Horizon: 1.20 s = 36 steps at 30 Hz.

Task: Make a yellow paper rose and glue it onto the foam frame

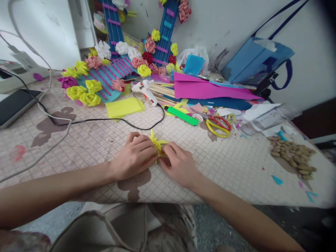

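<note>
Your left hand (135, 155) and right hand (180, 163) both pinch the yellow paper (158, 143), which lies between them on the table (236, 164), tips projecting away from you.

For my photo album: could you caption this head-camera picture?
Left hand and right hand pinch a yellow craft flower on the table, near a glue gun, scissors and finished flowers.

Head view: from the person's head, facing forward and down.
Nearness: close over the table (236, 164), its near edge at bottom.
Far: wall (223, 21) at top.
</note>
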Available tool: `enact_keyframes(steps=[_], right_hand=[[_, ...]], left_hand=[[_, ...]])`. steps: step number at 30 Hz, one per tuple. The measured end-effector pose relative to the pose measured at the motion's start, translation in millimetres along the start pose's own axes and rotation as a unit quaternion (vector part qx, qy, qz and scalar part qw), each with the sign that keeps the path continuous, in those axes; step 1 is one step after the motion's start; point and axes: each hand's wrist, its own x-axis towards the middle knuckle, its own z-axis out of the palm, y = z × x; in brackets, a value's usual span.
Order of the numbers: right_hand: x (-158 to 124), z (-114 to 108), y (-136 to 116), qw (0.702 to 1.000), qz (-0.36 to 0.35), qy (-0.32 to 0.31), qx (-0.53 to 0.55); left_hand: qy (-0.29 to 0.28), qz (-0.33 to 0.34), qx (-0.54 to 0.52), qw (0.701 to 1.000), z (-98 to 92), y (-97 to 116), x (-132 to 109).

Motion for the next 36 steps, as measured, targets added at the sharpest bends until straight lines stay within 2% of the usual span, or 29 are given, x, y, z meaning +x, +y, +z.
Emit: enact_keyframes(steps=[8,21,32,36], right_hand=[[1.6,2.8,-0.9,0.999,-0.013,0.015,-0.035],[-0.2,-0.1,9.7,0.997,-0.066,0.024,0.017],[1.6,1.1,7.3,0.995,-0.096,0.012,-0.012],[0.9,0.7,7.3,0.994,-0.103,0.025,0.005]], left_hand=[[0.002,0.001,-0.005,1.0,-1.9,1.9,1.3],[0.0,-0.006,0.004,1.0,-2.7,0.6,-0.4],[-0.006,-0.001,-0.003,1.0,-2.9,0.1,-1.3],[-0.018,-0.015,-0.016,1.0,-4.1,1.3,-1.1]])
